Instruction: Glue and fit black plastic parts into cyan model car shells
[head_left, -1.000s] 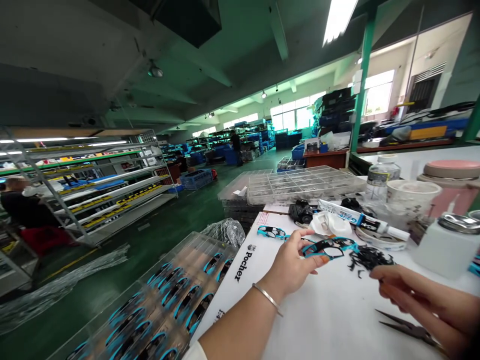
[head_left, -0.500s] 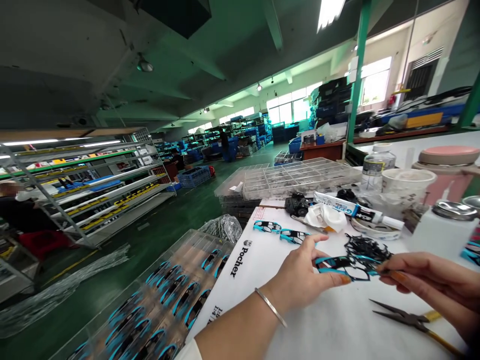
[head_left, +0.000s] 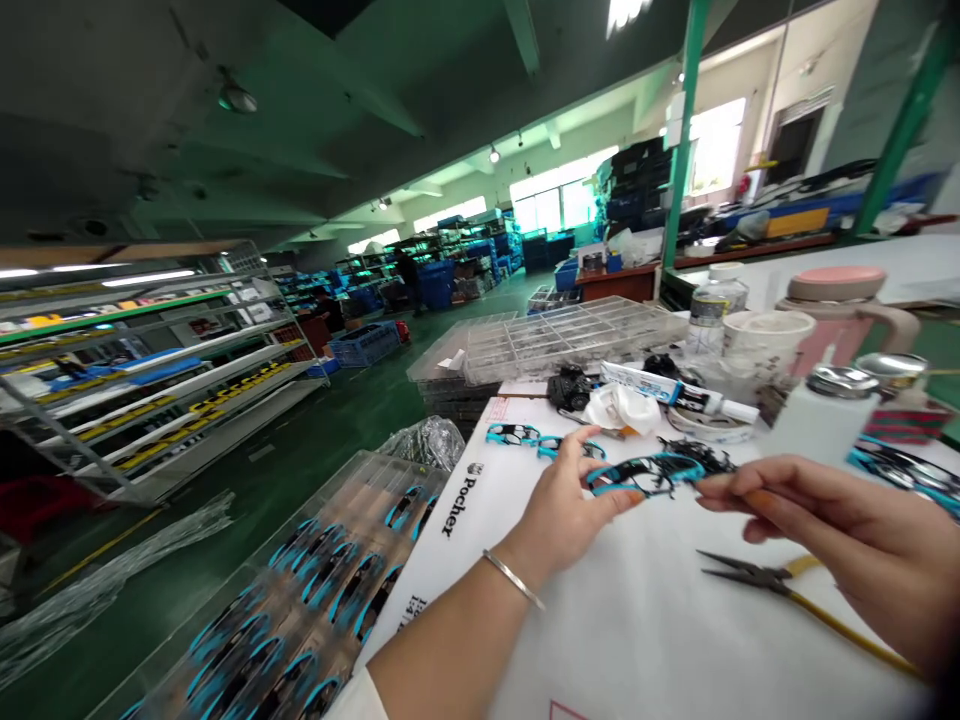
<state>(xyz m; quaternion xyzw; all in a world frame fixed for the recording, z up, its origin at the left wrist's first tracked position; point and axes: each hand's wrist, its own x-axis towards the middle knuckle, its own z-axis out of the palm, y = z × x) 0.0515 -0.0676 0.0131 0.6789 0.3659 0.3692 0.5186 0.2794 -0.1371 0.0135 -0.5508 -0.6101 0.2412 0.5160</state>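
My left hand (head_left: pixel 559 505) pinches the left end of a blue-and-black openwork plastic part (head_left: pixel 651 474) between thumb and fingers, just above the white-covered table (head_left: pixel 600 620). At that part's right end, the fingertips of my right hand (head_left: pixel 817 510) are pressed together; what lies between them is too small to make out. Behind the held part is a heap of thin black pieces (head_left: pixel 716 458). Needle-nose pliers (head_left: pixel 757 574) with yellow handles lie on the table below my right hand, jaws slightly apart. Two similar blue-and-black parts (head_left: pixel 512 434) rest beyond my left hand.
A clear compartment tray (head_left: pixel 360 475) at lower left holds many blue-and-black parts. More clear trays (head_left: pixel 577 335) are stacked at the back. A glue tube (head_left: pixel 652 382), crumpled white tissue (head_left: pixel 626 408), a white bottle (head_left: pixel 821 415) and a pink flask (head_left: pixel 840 310) stand or lie along the far side.
The whole view has shifted, so the table and hands appear further left. The held part appears tilted, with its right end higher, and my right fingertips stay close to that end.
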